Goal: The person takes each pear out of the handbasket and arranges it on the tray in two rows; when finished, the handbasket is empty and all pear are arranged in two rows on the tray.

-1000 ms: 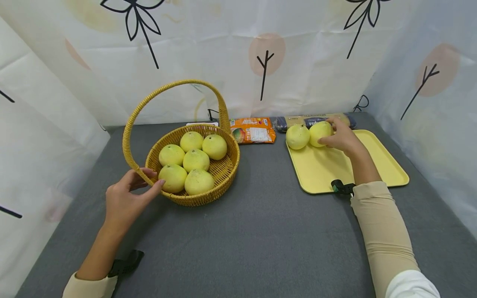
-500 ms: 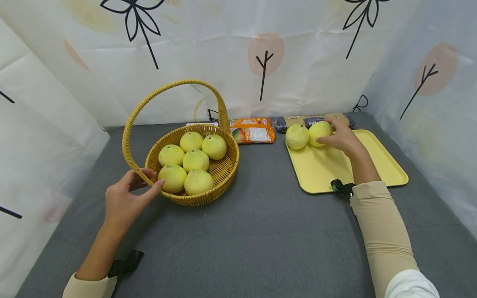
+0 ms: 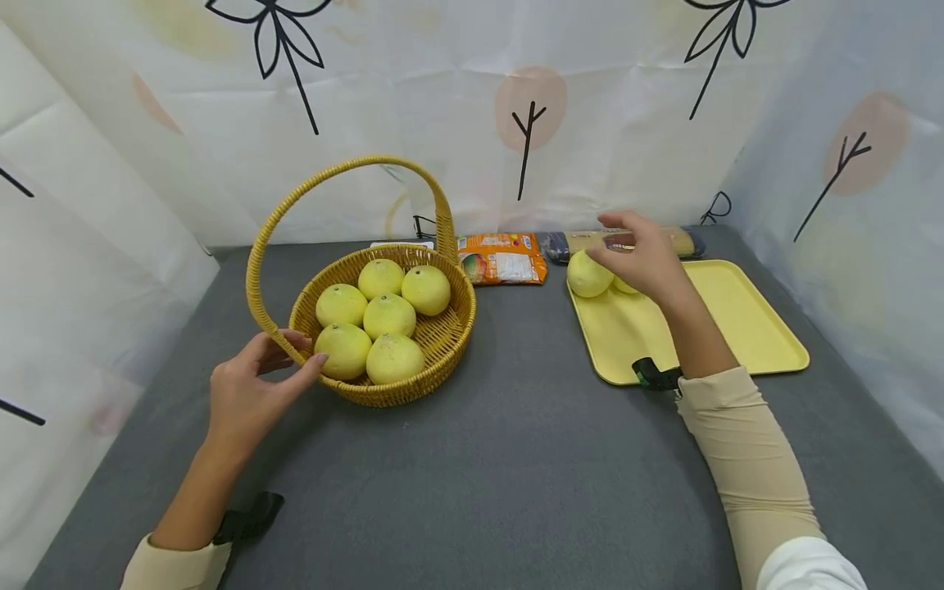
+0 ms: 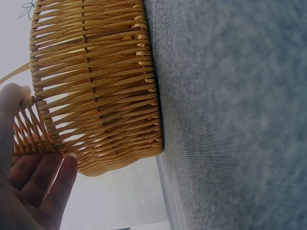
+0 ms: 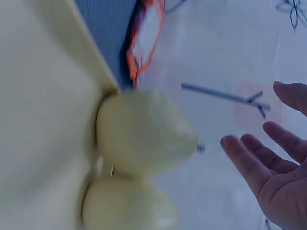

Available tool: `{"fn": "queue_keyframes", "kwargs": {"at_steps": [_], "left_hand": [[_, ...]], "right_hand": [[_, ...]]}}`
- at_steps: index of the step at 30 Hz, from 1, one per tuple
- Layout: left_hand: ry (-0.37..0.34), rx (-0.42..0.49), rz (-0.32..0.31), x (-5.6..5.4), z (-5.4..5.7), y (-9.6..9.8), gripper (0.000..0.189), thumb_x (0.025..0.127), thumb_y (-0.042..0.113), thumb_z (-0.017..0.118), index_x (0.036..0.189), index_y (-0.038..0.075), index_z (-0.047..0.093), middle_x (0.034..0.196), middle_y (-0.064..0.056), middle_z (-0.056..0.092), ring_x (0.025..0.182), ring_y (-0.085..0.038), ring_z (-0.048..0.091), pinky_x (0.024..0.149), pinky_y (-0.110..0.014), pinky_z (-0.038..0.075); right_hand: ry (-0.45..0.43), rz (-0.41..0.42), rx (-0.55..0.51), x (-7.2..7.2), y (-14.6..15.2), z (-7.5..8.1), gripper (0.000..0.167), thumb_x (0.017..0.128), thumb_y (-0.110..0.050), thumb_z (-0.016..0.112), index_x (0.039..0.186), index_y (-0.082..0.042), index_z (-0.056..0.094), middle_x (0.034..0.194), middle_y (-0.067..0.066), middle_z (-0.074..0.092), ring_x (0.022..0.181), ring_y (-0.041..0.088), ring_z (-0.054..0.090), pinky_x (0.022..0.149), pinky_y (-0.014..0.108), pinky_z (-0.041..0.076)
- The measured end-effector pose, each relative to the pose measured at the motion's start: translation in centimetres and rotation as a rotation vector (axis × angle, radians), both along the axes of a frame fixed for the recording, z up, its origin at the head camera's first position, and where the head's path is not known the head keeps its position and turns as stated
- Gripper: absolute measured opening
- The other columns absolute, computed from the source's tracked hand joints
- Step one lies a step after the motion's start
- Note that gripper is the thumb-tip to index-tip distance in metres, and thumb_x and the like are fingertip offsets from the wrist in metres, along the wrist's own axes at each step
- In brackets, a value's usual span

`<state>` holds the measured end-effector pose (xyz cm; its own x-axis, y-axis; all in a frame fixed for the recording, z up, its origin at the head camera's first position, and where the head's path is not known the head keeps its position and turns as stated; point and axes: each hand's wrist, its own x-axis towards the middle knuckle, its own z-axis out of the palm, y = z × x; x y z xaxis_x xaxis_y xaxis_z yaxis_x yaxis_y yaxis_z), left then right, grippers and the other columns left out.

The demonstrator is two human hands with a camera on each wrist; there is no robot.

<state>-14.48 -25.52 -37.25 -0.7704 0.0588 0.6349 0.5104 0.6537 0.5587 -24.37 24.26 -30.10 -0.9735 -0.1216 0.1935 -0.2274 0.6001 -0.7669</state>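
Note:
My left hand (image 3: pixel 251 397) holds the yellow wicker basket (image 3: pixel 398 396) at its left rim, by the foot of the tall handle. In the left wrist view, thumb and fingers (image 4: pixel 56 184) lie on either side of that woven part. Several pale yellow-green pomelos (image 3: pixel 388 315) sit inside the basket. On the yellow tray's far left corner stand two more, a left pomelo (image 3: pixel 588 274) and a right pomelo (image 3: pixel 624 286) mostly hidden behind my right hand (image 3: pixel 643 258). That hand is above them with fingers spread, holding nothing; the right wrist view shows a gap between it and the nearer pomelo (image 5: pixel 144 132).
The yellow tray (image 3: pixel 737 319) lies at the right on a grey cloth-covered table (image 3: pixel 479 475). Behind stand an orange packet (image 3: pixel 501 258) and a long brown-and-blue package (image 3: pixel 678 241). Patterned white curtains (image 3: pixel 442 98) close off the back and sides.
My right hand has let go of the right pomelo, risen and moved left over the two pomelos. The left hand and basket have stayed put.

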Motion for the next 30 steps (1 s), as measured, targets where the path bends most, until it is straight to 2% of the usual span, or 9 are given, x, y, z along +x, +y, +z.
{"fn": "queue_keyframes", "kwargs": {"at_steps": [5,10,14,16,19,24,30], "left_hand": [[-0.013,-0.002,-0.001,-0.1,-0.2,-0.1,0.034,0.075,0.009,0.088,0.102,0.004,0.070,0.096,-0.003,0.073,0.086,0.003,0.066,0.079,-0.011,0.052],[0.013,0.000,-0.004,-0.2,-0.3,0.0,0.033,0.075,0.008,0.088,0.101,0.003,0.069,0.095,-0.004,0.073,0.085,0.001,0.067,0.078,-0.010,0.053],[0.011,0.002,-0.008,-0.2,-0.3,0.0,0.033,0.075,0.007,0.088,0.101,0.002,0.069,0.094,-0.005,0.073,0.085,0.002,0.066,0.078,-0.011,0.053],[-0.003,0.005,-0.010,-0.2,-0.3,0.1,0.033,0.075,0.007,0.088,0.101,0.003,0.069,0.095,-0.005,0.073,0.085,0.002,0.066,0.079,-0.011,0.053],[-0.020,0.002,-0.010,-0.2,-0.3,0.0,0.033,0.075,0.008,0.088,0.102,0.003,0.069,0.096,-0.004,0.072,0.085,0.002,0.066,0.079,-0.011,0.053],[-0.015,-0.004,-0.003,-0.2,-0.2,-0.1,0.035,0.074,0.008,0.089,0.103,0.003,0.069,0.096,-0.004,0.072,0.086,0.004,0.065,0.079,-0.010,0.052],[-0.006,-0.009,0.006,-0.2,-0.1,0.0,0.035,0.074,0.007,0.089,0.102,0.002,0.069,0.096,-0.004,0.072,0.086,0.007,0.064,0.079,-0.009,0.051]], "right_hand": [[-0.003,0.125,-0.027,-0.3,-4.6,-0.2,0.052,0.094,-0.020,0.072,0.141,-0.004,0.054,0.141,0.015,0.054,0.122,0.035,0.057,0.095,0.051,0.052],[0.061,0.281,0.013,-0.5,-9.9,-0.2,0.049,0.091,-0.014,0.076,0.136,-0.002,0.058,0.127,0.016,0.060,0.110,0.033,0.063,0.092,0.040,0.055],[0.059,0.391,0.077,-0.7,-13.7,-0.5,0.054,0.090,-0.014,0.077,0.138,-0.001,0.056,0.129,0.018,0.057,0.110,0.034,0.062,0.088,0.033,0.056],[0.050,0.425,0.115,-0.9,-15.3,-0.7,0.056,0.090,-0.013,0.076,0.139,0.000,0.054,0.133,0.020,0.055,0.110,0.035,0.061,0.087,0.033,0.056],[0.045,0.426,0.199,-1.2,-17.2,-1.1,0.059,0.089,-0.016,0.078,0.141,-0.003,0.054,0.138,0.019,0.052,0.112,0.033,0.059,0.088,0.036,0.054],[0.077,0.356,0.376,-2.0,-19.8,-2.1,0.059,0.089,-0.025,0.077,0.141,-0.010,0.055,0.137,0.014,0.049,0.115,0.027,0.053,0.090,0.041,0.050],[0.136,0.277,0.544,-2.5,-22.1,-3.0,0.059,0.090,-0.023,0.076,0.142,-0.009,0.053,0.130,0.016,0.049,0.106,0.027,0.054,0.083,0.039,0.051]]}}
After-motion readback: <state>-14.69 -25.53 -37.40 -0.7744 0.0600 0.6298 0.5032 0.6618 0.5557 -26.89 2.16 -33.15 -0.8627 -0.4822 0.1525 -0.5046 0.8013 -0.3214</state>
